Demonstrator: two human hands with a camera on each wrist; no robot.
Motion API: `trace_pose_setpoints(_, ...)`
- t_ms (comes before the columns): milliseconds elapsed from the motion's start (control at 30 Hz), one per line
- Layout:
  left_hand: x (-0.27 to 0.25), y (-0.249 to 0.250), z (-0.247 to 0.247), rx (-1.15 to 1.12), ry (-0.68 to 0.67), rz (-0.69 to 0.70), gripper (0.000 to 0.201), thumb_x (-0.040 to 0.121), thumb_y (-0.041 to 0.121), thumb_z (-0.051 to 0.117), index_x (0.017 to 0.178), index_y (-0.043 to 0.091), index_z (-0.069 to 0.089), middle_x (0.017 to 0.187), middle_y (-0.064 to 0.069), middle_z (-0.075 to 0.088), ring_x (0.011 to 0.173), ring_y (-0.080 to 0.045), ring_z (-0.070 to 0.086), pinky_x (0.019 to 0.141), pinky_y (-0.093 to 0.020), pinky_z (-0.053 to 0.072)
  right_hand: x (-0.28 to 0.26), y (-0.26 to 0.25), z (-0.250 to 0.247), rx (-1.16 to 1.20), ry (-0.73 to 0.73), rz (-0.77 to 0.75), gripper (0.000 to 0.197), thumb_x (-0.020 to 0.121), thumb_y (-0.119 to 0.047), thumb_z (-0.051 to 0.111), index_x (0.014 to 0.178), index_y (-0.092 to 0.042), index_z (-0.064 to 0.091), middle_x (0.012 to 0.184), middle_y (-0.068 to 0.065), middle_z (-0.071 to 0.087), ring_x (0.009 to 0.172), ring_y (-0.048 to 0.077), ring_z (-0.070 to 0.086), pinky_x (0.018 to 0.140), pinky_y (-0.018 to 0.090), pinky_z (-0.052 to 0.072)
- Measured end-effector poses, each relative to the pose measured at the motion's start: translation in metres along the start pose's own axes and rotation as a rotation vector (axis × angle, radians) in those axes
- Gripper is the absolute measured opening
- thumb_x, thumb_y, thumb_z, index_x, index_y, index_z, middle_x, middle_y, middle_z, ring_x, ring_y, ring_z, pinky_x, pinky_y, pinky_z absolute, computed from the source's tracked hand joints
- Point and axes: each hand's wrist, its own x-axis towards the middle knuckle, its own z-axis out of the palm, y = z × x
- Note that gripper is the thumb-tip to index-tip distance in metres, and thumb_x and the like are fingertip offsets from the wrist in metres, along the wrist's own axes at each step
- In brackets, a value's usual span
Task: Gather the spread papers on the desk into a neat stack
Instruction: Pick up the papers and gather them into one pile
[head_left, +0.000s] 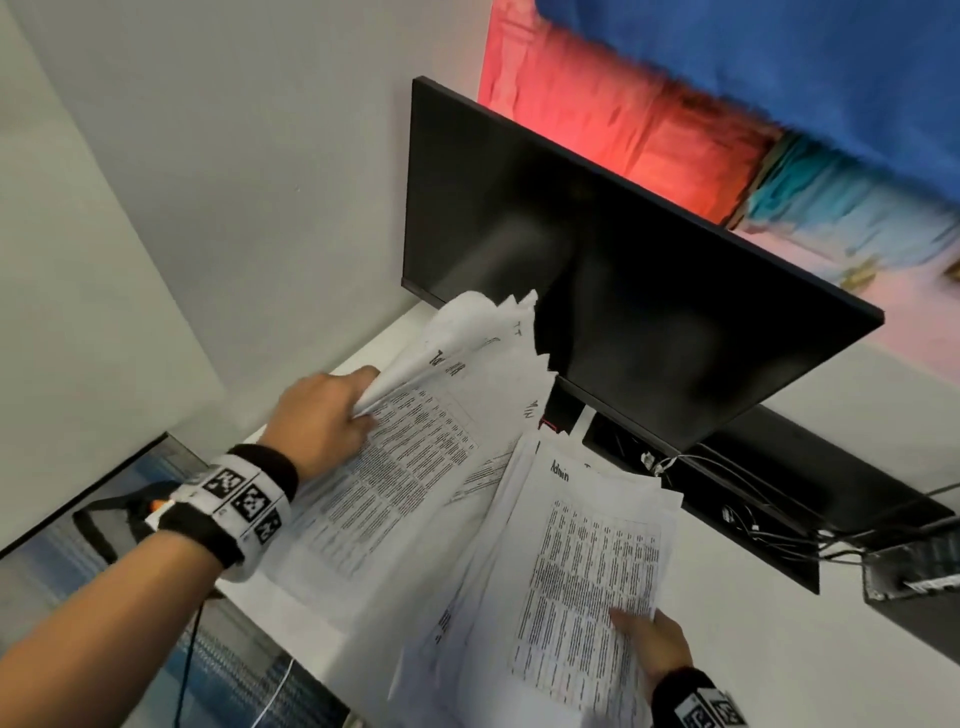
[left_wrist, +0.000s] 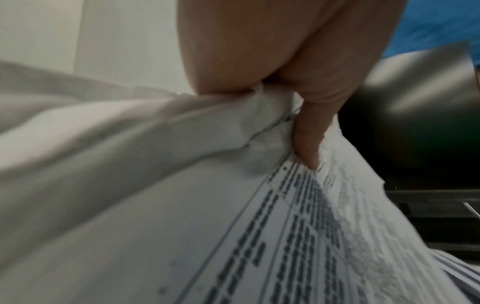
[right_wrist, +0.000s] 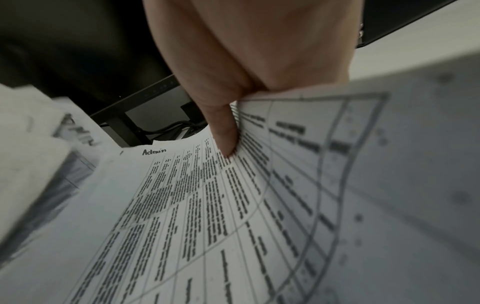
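Observation:
Printed white papers (head_left: 415, 467) with tables of text lie fanned over the white desk (head_left: 753, 649). My left hand (head_left: 322, 415) grips a bunch of sheets at their left edge, crumpling them upward (left_wrist: 221, 127); its thumb (left_wrist: 309, 139) presses on the printed top sheet. My right hand (head_left: 657, 647) pinches a second bunch, topped by a sheet headed "Admin" (head_left: 582, 571), at its lower right edge. In the right wrist view the thumb (right_wrist: 224, 131) lies on that sheet (right_wrist: 182, 205), the fingers hidden beneath. The two bunches overlap in the middle.
A dark monitor (head_left: 623, 270) stands just behind the papers, with a black shelf and cables (head_left: 753, 509) under it. A wall (head_left: 182, 182) bounds the left. The desk's front-left edge drops to a floor with a black object (head_left: 109, 519).

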Motion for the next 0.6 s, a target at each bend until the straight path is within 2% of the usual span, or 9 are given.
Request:
trace_pose_setpoints(67,-0.002,0.005,-0.023,-0.035,0.029,0.065,0.026,0.080,0.021,0.079,0.088,0.026,0.055,0.064,0.002,0.063,0.065,-0.027,0.062,0.061,-0.035,0.046,0.002,0.001,0.000,0.004,0.016,-0.001,0.046,0.082,-0.007,0.072,0.124,0.009,0.063,0.119,0.019,0.069,0.110,0.034,0.064,0.106,0.049,0.044)
trace_pose_setpoints(133,-0.005,0.014,-0.048,-0.167,0.077,0.102,0.036,0.077,0.017,0.084,0.085,0.034,0.053,0.055,0.010,0.059,0.054,-0.002,0.055,0.055,-0.026,0.038,-0.001,0.001,0.002,0.004,0.039,-0.006,0.045,0.082,-0.007,0.071,0.124,0.008,0.064,0.120,0.022,0.069,0.110,0.037,0.064,0.104,0.050,0.046)
trace_pose_setpoints(233,-0.011,0.039,-0.082,-0.438,0.049,0.131,0.039,0.076,0.011,0.085,0.092,0.038,0.061,0.075,0.033,0.070,0.060,0.011,0.063,0.055,-0.020,0.047,-0.006,0.002,0.006,0.018,0.039,0.018,0.046,0.083,-0.007,0.069,0.126,0.007,0.063,0.123,0.022,0.068,0.112,0.037,0.063,0.104,0.049,0.046)
trace_pose_setpoints(333,-0.016,0.063,-0.103,-0.660,-0.021,0.153,0.044,0.075,0.008,0.084,0.105,0.035,0.067,0.098,0.025,0.077,0.081,0.003,0.074,0.069,-0.014,0.058,-0.009,-0.001,0.007,0.058,0.039,-0.005,0.054,0.078,-0.008,0.074,0.126,0.013,0.060,0.126,0.026,0.066,0.115,0.038,0.062,0.103,0.047,0.046)
trace_pose_setpoints(400,-0.015,0.075,-0.106,-0.813,-0.050,0.151,0.047,0.072,0.008,0.083,0.115,0.019,0.070,0.107,0.013,0.079,0.094,-0.007,0.077,0.079,-0.020,0.060,-0.008,-0.004,0.004,0.049,0.014,-0.012,0.068,0.073,-0.017,0.078,0.129,0.015,0.056,0.129,0.025,0.063,0.117,0.037,0.060,0.103,0.044,0.045)
trace_pose_setpoints(467,-0.015,0.087,-0.093,-1.009,-0.100,0.095,0.051,0.073,0.000,0.079,0.122,0.007,0.067,0.113,0.000,0.079,0.099,-0.015,0.077,0.082,-0.026,0.061,-0.014,-0.007,0.001,0.011,-0.036,0.013,0.055,0.085,-0.016,0.070,0.127,0.017,0.057,0.126,0.024,0.062,0.116,0.036,0.058,0.100,0.038,0.044)
trace_pose_setpoints(533,-0.014,0.092,-0.058,-1.095,-0.137,0.008,0.056,0.075,-0.006,0.079,0.128,0.006,0.063,0.118,-0.005,0.077,0.104,-0.018,0.075,0.085,-0.031,0.061,-0.008,-0.008,0.000,-0.031,-0.046,-0.006,0.040,0.087,-0.014,0.065,0.114,0.016,0.065,0.123,0.030,0.065,0.115,0.042,0.060,0.101,0.043,0.046)
trace_pose_setpoints(567,-0.015,0.094,-0.036,-1.070,-0.149,-0.039,0.060,0.075,-0.004,0.081,0.131,0.009,0.062,0.120,-0.004,0.076,0.106,-0.018,0.074,0.089,-0.035,0.060,-0.004,-0.004,0.001,-0.043,-0.063,-0.025,0.031,0.087,-0.012,0.063,0.105,0.012,0.070,0.122,0.032,0.066,0.115,0.045,0.060,0.101,0.045,0.046)
trace_pose_setpoints(600,-0.016,0.093,-0.010,-1.026,-0.170,-0.085,0.063,0.074,0.000,0.084,0.131,0.013,0.061,0.122,-0.002,0.075,0.109,-0.017,0.073,0.094,-0.041,0.058,0.019,0.016,0.000,-0.066,-0.076,-0.062,0.020,0.090,-0.011,0.060,0.099,-0.002,0.075,0.124,0.031,0.066,0.116,0.044,0.061,0.101,0.042,0.047)
